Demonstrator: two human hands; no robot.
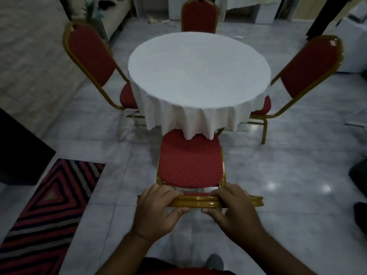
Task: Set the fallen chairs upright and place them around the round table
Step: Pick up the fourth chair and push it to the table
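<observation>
A round table (199, 70) under a white cloth stands in the middle of the room. Three red chairs with gold frames stand upright around it: one at the left (89, 58), one at the back (199, 16), one at the right (309, 70). A fourth red chair (190, 161) stands upright directly in front of me, its seat partly under the hanging cloth. My left hand (158, 209) and my right hand (236, 209) both grip the gold top rail of its backrest.
A red, black and grey striped rug (47, 211) lies on the tiled floor at the lower left. A dark piece of furniture (17, 151) sits at the left edge. Dark objects (359, 175) lie at the right edge. White furniture stands at the back.
</observation>
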